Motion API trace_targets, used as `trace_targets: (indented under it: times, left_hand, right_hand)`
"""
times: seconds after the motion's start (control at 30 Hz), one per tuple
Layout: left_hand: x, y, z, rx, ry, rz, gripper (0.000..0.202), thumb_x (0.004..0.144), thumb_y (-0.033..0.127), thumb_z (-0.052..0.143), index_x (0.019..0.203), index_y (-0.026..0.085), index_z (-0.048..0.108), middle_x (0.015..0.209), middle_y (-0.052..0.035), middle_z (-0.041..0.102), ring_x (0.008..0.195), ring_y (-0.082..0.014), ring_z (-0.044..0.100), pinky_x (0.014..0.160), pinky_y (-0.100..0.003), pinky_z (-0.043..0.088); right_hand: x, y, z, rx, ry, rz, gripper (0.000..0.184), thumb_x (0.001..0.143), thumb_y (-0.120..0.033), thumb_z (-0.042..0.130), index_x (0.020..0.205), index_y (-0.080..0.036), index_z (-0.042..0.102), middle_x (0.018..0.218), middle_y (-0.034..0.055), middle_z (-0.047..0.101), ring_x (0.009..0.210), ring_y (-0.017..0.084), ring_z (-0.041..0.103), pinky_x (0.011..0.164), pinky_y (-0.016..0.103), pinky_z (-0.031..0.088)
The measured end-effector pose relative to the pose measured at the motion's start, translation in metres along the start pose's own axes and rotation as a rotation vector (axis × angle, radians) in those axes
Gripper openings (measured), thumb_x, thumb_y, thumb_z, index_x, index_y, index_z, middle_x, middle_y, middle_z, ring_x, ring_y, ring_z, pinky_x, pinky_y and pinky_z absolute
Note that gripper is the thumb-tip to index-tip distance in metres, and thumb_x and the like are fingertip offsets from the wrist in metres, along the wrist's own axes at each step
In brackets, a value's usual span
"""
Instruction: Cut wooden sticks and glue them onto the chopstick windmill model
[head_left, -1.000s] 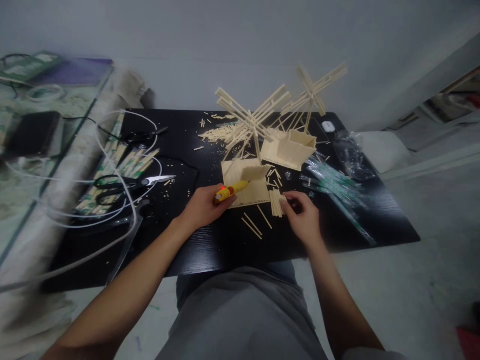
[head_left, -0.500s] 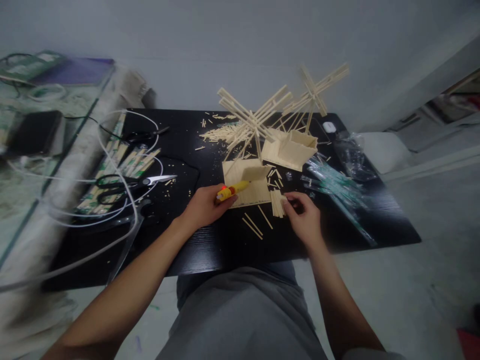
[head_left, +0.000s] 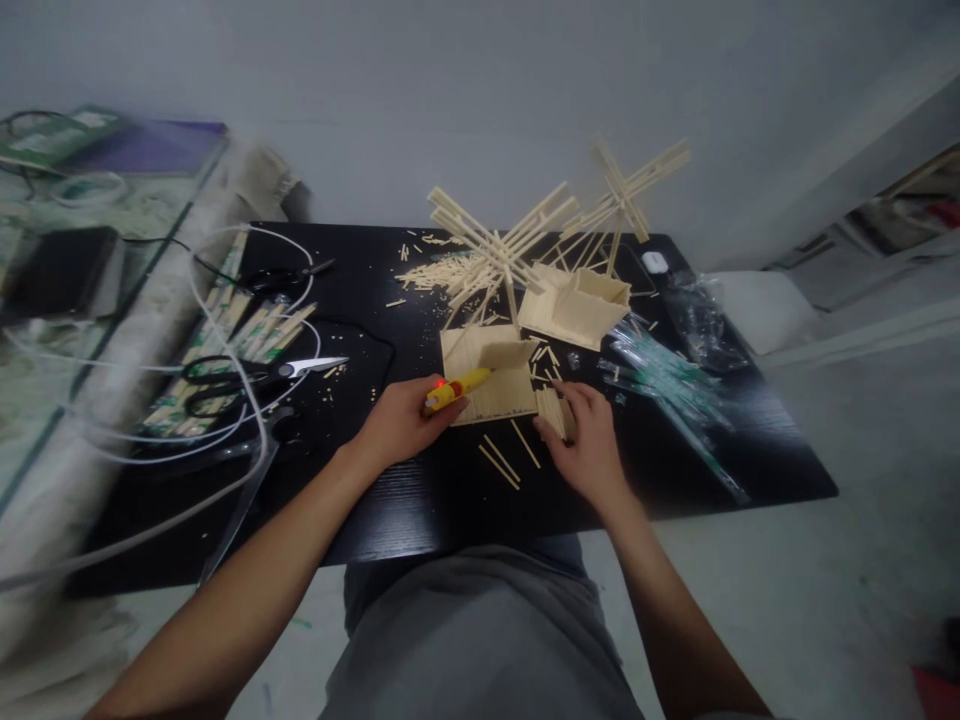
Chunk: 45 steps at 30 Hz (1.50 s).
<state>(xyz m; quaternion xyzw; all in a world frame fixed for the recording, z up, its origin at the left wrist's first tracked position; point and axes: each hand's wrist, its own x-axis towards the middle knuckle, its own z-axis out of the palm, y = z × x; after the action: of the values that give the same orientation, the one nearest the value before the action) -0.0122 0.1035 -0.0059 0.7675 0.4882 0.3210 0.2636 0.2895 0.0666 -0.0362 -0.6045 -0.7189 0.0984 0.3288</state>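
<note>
One yellow pen-shaped tool (head_left: 471,382), gripped by left hand (head_left: 397,418); one pale wooden-stick bundle (head_left: 549,404), long axis roughly twelve-to-six, at ten o'clock from nearer right hand (head_left: 588,438), fingers straddling it, grip unclear.

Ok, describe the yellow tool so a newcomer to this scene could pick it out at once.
On the black table, look to the near left corner of the pale wooden base, where the left hand is. The slim yellow tool juts from that hand, its tip over the base. Its colour and glowing red light set it apart from the pale sticks nearby.
</note>
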Motion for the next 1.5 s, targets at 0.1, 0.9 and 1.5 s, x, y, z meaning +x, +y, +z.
trace_targets:
  times: [0.1,0.9,1.5]
  left_hand:
    - [0.000,0.000,-0.001,-0.001,0.001,-0.008,0.034,0.099,0.048,0.062,0.080,0.019,0.065,0.066,0.0027,0.061,0.057,-0.0118,0.056,0.058,-0.024,0.040]
    - [0.001,0.012,0.003,0.052,-0.034,0.048,0.034,0.100,0.044,0.062,0.077,0.020,0.063,0.066,0.0033,0.059,0.055,-0.0111,0.055,0.056,-0.024,0.040]
    - [0.003,0.011,0.001,0.068,-0.008,-0.014,0.035,0.098,0.045,0.062,0.074,0.019,0.063,0.063,0.0033,0.059,0.054,-0.0110,0.054,0.055,-0.024,0.039]
  right_hand:
    - [-0.003,-0.005,0.001,-0.187,-0.093,-0.098,0.052,0.106,-0.045,0.057,0.151,-0.020,0.059,0.147,0.0218,0.055,0.132,0.039,0.055,0.105,0.059,0.050]
    - [-0.031,-0.006,0.000,-0.123,-0.075,-0.180,0.044,0.108,-0.014,0.042,0.150,-0.014,0.053,0.149,0.0234,0.055,0.143,0.033,0.052,0.116,0.059,0.052]
    - [-0.066,-0.054,0.022,-0.145,-0.256,-0.164,0.078,0.114,-0.037,0.042,0.174,-0.014,-0.002,0.177,0.0249,0.027,0.167,0.037,0.023,0.127,0.065,0.041]
